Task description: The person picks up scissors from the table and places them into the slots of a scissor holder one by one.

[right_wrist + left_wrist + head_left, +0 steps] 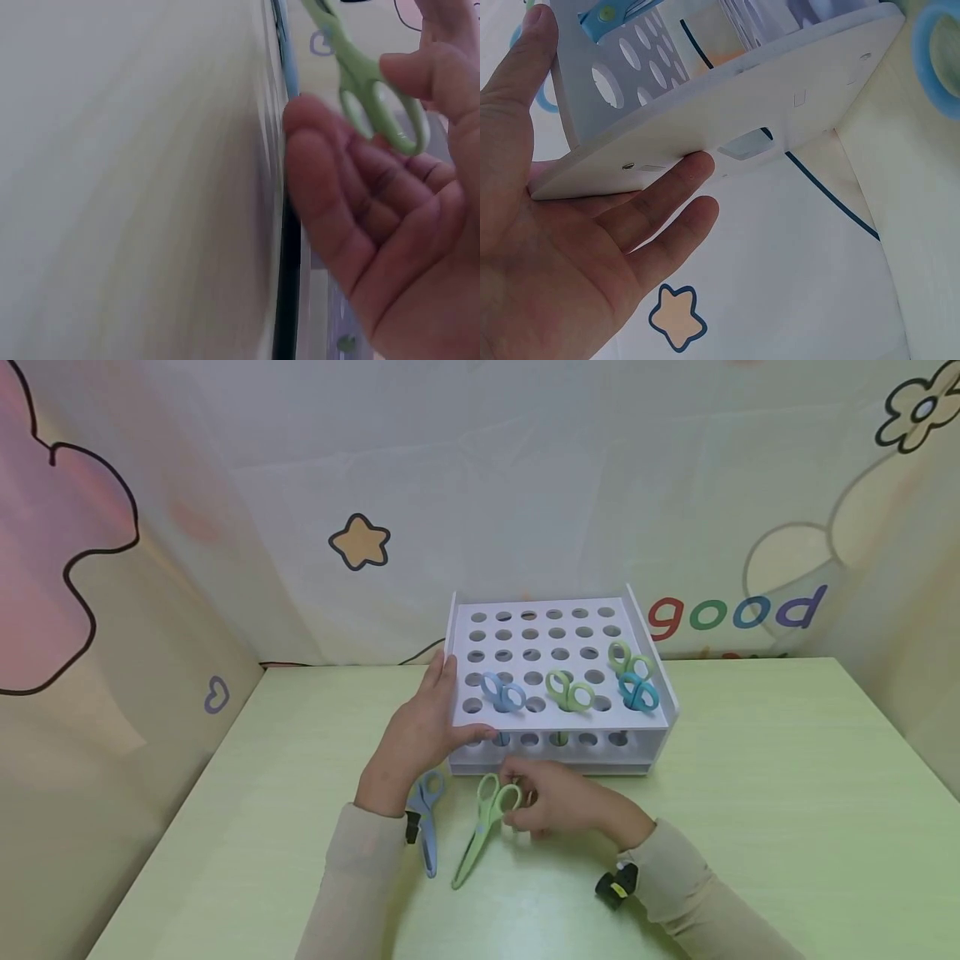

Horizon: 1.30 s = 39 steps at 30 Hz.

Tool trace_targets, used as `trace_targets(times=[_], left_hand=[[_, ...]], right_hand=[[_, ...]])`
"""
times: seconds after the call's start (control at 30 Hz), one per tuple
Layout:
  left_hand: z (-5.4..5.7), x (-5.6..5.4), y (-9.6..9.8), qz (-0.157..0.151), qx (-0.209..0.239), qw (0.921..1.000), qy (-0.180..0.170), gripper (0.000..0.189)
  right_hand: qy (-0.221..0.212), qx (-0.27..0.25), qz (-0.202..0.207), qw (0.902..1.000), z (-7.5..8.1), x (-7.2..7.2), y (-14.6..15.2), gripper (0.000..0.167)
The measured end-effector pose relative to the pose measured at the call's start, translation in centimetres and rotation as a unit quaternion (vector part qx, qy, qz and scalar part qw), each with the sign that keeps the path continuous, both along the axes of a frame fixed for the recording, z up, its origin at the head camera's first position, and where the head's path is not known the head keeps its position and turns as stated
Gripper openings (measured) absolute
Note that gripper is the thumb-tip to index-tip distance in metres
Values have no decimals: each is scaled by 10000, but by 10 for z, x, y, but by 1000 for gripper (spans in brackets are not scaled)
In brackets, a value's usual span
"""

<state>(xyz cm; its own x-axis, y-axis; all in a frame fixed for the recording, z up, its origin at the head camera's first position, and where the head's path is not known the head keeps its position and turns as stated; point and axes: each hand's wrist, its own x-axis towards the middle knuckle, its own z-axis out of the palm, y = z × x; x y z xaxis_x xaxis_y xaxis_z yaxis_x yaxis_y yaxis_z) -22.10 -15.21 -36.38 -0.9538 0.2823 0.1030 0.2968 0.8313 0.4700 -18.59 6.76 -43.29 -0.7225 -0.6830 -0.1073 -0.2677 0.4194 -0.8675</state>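
Note:
My left hand (416, 735) holds the left side of a white rack (562, 720) with rows of round holes; the thumb lies over its front edge, and the fingers lie along the outer wall (705, 112). Just in front of the rack, my right hand (562, 802) pinches the handle of green scissors (480, 831), whose blades point toward me. In the right wrist view, the thumb meets one handle loop of these scissors (367, 82). Blue scissors (427, 822) lie on the table beside my left wrist.
Several scissors stand handles-up in the rack's holes: a blue pair (491, 687) at left, a green pair (558, 687) in the middle, a green pair (618, 662) and a teal pair (628, 687) at right. The light green table (772, 793) meets a printed cloth backdrop (525, 485).

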Motion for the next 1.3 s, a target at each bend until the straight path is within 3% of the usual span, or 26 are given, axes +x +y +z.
trace_targets(times=[0.2, 0.43, 0.83, 1.1, 1.3], left_hand=[[-1, 0, 0, -33, -15, 10000, 66, 118], [-1, 0, 0, -52, 4, 9999, 117, 118], [-1, 1, 1, -17, -17, 10000, 61, 117], [0, 1, 1, 17, -35, 10000, -2, 117], [0, 1, 0, 8, 29, 10000, -18, 117]], right_hand=[[-663, -629, -131, 9957, 6, -2, 3, 31], [-909, -1127, 38, 9895, 9, -5, 11, 20], [-376, -1011, 89, 9941, 31, 0, 20, 20], [-491, -1520, 196, 9870, 40, 5, 19, 19], [-306, -1796, 256, 9829, 49, 10, 20, 17]])
